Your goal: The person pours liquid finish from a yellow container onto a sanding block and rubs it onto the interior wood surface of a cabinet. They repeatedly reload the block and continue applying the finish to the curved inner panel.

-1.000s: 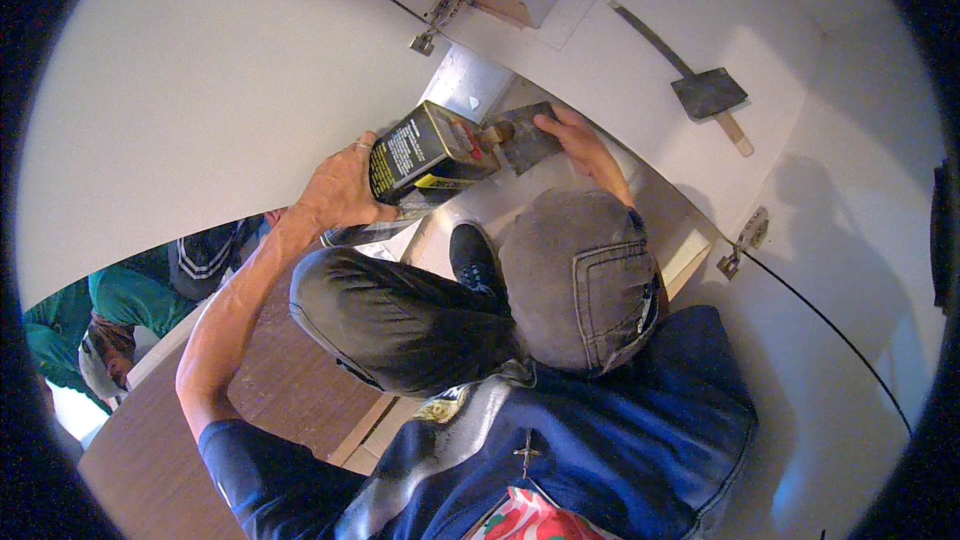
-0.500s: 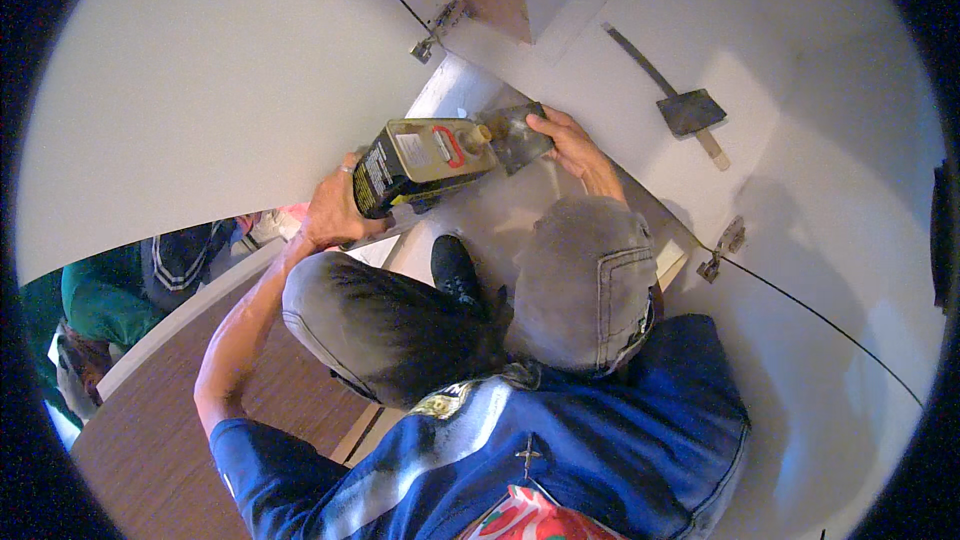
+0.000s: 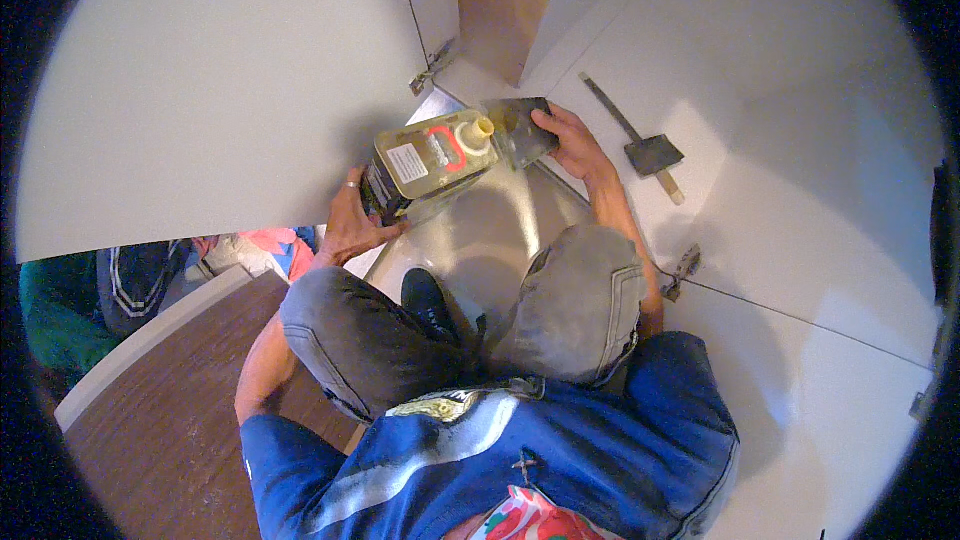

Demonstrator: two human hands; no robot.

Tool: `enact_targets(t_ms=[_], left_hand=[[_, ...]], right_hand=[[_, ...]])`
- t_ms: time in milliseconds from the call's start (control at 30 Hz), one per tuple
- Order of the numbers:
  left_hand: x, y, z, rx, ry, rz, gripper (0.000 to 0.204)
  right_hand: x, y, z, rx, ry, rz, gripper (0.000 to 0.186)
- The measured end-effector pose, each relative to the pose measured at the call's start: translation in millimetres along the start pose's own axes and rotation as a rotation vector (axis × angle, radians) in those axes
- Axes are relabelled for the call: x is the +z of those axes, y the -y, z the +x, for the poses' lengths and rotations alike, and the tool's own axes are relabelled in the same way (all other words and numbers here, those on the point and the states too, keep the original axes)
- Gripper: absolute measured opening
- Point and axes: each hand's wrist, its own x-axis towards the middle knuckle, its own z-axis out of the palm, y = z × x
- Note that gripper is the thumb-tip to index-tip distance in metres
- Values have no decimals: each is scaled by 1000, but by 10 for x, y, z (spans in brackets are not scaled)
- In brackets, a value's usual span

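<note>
Room: white cabinet panels [image 3: 200, 90] all round, shiny metal sheet [image 3: 480, 230] below.
Bottle [image 3: 425, 162]: yellow liquid, lies tilted, spout end twd R hand.
L hand [image 3: 350, 225]: wrapped tight on bottle base.
R hand [image 3: 565, 140]: pinches flat scraper blade [image 3: 522, 130], just past spout.
Nearer: R hand to spout.
Other scraper [image 3: 650, 152]: apart, on panel.

bottle [image 3: 430, 162]: clear, yellowish liquid inside, pale yellow cap, white and red label, in the left hand [image 3: 352, 225]
scraper blade [image 3: 522, 130]: dull grey metal, smeared pale, in the right hand [image 3: 568, 137]
second scraper [image 3: 652, 153]: dark grey blade, light wooden handle, right of the right hand
panels [image 3: 790, 190]: plain white
jeans [image 3: 575, 305]: faded grey
shirt [image 3: 560, 450]: blue with a pale stripe
floor [image 3: 170, 420]: brown wood grain
</note>
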Motion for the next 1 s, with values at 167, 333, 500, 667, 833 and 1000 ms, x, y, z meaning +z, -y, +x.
enact_targets(t_ms=[167,333,500,667,833,1000], left_hand=[[169,213,11,30,-49,-84,98],[325,499,21,-18,-63,-133,102],[387,306,-158,145,-210,-247,94],[416,91,-560,-34,-299,-193,91],[395,-4,-639,-132,-294,-327,88],[338,-44,-612,9,-306,-334,83]], right_hand=[[2,69,-87,70,-46,347,42],[18,259,15,175,88,-43,51],[122,1153,-164,-66,136,-359,63],[375,2312,-937,-272,-211,-306,53],[521,3473,-1240,-516,-239,-165,65],[793,4003,-1227,-740,117,-340,80]])
